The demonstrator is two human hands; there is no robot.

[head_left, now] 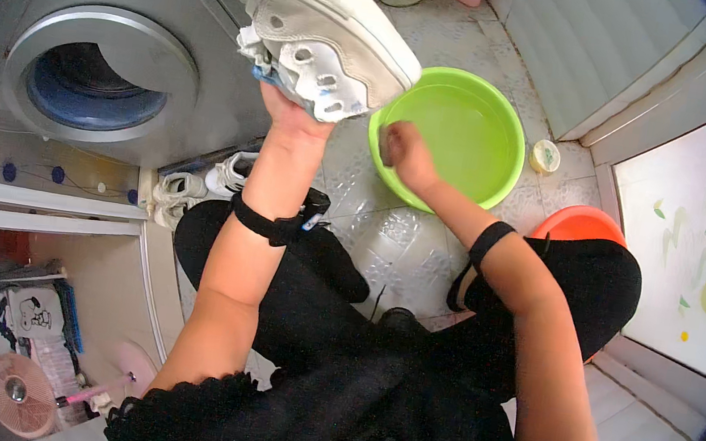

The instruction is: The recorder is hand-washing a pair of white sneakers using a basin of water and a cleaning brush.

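Observation:
A white sneaker (332, 35) is held up at the top of the view, sole turned up and away, eyelets facing me without laces. My left hand (294, 111) supports it from below, its fingers hidden inside the shoe's opening. A bright green plastic basin (471, 149) of water stands on the floor ahead. Over the basin's left rim, my right hand (410, 157) is curled and blurred by motion. Between its fingers is a small greyish-brown object (387, 145), too blurred to name.
A front-loading washing machine (102, 77) stands at left, with white shoes (231, 173) beside it. An orange basin (583, 222) is partly behind my right knee. A small round tub (545, 157) sits near the wall. Water wets the floor tiles (391, 239). A pink fan (17, 393) is lower left.

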